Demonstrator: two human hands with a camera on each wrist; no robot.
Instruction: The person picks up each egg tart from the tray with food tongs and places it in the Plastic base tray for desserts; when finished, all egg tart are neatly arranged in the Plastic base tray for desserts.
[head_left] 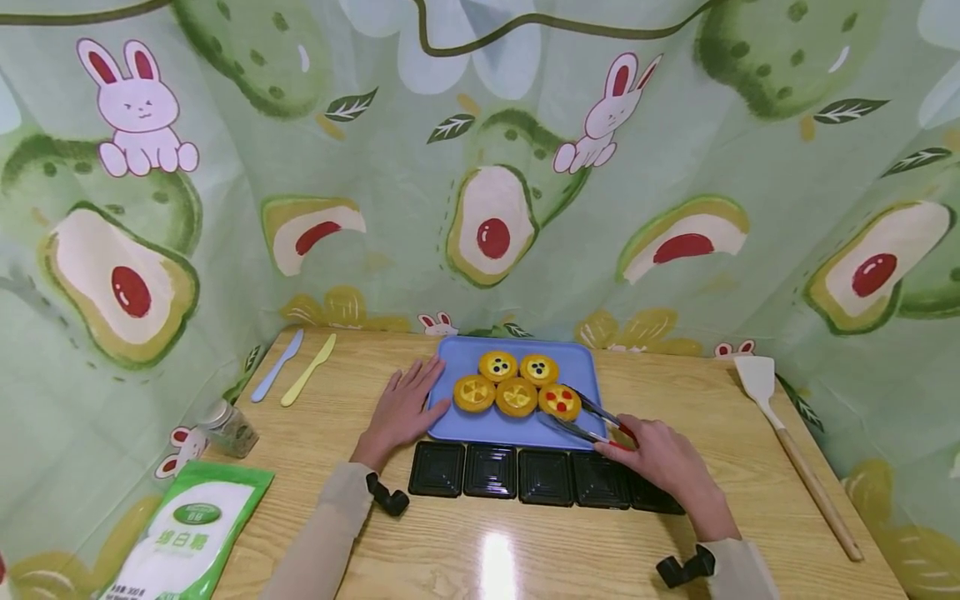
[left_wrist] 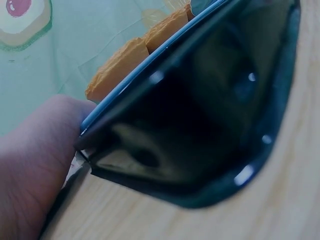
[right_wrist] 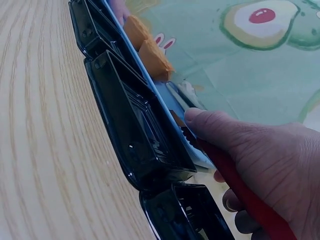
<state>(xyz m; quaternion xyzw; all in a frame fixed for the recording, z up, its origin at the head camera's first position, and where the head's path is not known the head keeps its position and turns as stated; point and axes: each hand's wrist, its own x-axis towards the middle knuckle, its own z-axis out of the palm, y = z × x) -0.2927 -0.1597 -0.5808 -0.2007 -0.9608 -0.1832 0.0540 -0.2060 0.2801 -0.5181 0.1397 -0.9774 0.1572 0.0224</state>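
Observation:
A blue tray carries several egg tarts in two rows. My left hand lies with straight fingers along the tray's left edge. My right hand holds a pair of tongs by its red handles. Spread apart, the tongs' arms reach over the tray on either side of the tart with red dots, the front right one. Beside it lie two tarts with yellow fruit pieces, one a tart in the middle. Behind are two blue-dotted tarts, such as the left tart.
Several small black plastic boxes stand in a row before the tray. A blue knife, a yellow knife, a glass jar and a sugar bag lie left. A white spatula with a wooden handle lies right.

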